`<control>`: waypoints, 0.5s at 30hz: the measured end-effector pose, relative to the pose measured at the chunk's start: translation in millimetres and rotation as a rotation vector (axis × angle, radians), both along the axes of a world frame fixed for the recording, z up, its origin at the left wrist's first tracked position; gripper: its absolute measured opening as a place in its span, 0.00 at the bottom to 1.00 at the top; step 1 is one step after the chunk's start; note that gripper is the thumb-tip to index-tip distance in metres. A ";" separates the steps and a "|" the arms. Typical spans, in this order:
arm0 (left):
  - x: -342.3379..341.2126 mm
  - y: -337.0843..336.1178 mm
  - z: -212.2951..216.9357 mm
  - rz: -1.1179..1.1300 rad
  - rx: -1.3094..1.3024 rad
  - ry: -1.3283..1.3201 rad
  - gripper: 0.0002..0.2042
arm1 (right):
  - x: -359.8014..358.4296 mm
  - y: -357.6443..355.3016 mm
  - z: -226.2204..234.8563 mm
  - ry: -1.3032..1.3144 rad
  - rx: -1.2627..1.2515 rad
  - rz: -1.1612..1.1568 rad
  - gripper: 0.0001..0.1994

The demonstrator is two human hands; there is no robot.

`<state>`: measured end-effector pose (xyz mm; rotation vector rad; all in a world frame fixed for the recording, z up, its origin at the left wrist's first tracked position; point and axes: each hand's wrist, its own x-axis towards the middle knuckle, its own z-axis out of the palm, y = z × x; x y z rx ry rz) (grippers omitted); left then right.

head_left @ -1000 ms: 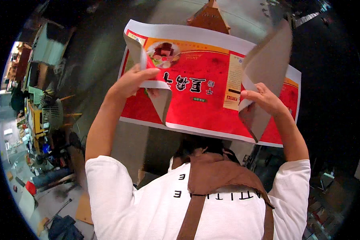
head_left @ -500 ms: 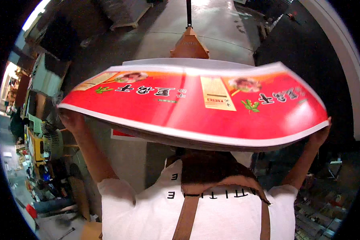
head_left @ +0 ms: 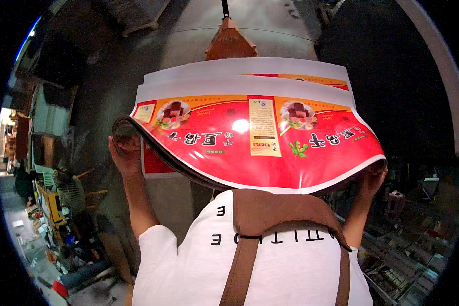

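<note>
A bundle of large glossy printed sheets (head_left: 214, 132), red with orange and white bands, spans the space in front of my chest. My left hand (head_left: 125, 148) grips its left edge, where the sheets curl up into a bend. At the right edge my right hand (head_left: 375, 176) holds the other side, its fingers partly hidden under the sheets. The middle of the bundle sags toward me. Just beyond and beneath it lies a stack of similar sheets (head_left: 199, 67), with a white margin and a red strip showing.
An orange pallet jack (head_left: 231, 42) with a dark handle stands past the stack. Along the left are a yellow cart-like object (head_left: 51, 196) and assorted clutter. Metal racks or trays (head_left: 392, 270) lie at the lower right. A loaded pallet sits at the upper left.
The sheets' sides have drawn inward and curled, and the middle sags more. Both hands have moved closer together. More of the stack beyond now shows.
</note>
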<state>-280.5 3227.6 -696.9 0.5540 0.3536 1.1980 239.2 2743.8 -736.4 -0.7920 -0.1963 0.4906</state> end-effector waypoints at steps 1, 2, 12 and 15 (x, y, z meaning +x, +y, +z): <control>4.5 0.7 1.6 0.010 0.006 0.008 0.10 | -5.3 9.3 4.8 0.009 -0.027 -0.041 0.16; 13.3 -0.1 2.0 0.009 0.002 0.015 0.11 | 0.6 8.1 2.1 0.066 0.068 0.016 0.17; 93.2 29.7 176.4 -0.509 0.333 0.159 0.10 | -4.0 46.9 144.0 -0.329 -0.141 0.256 0.10; 80.6 -1.8 221.3 0.017 0.863 0.420 0.16 | -66.1 -25.7 153.8 -0.678 -0.614 -0.403 0.20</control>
